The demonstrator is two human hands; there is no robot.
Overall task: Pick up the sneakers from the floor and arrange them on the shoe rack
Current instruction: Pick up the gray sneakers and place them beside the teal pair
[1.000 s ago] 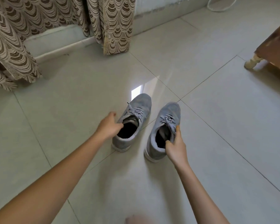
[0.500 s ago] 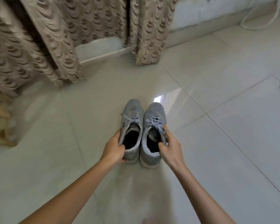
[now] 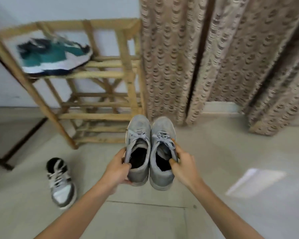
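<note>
I noted grey lace-up sneakers (image 3: pixel 149 149); teal-white-navy sneaker (image 3: pixel 54 56) on tan wooden rack (image 3: pixel 100 75); black-and-white sneaker (image 3: pixel 60 182); beige scallop-patterned curtain (image 3: pixel 214 57); pale floor tiles (image 3: pixel 240 152).

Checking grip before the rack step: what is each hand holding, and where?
Left hand grips the left grey sneaker at its collar; right hand grips the right grey sneaker likewise.

Two bare forearms reach in from the bottom edge, one at each side. No sleeves, watch, bracelets or rings are visible. The left hand (image 3: pixel 116 167) and right hand (image 3: pixel 184 163) wear no gloves. Slight motion blur softens fine detail.
</note>
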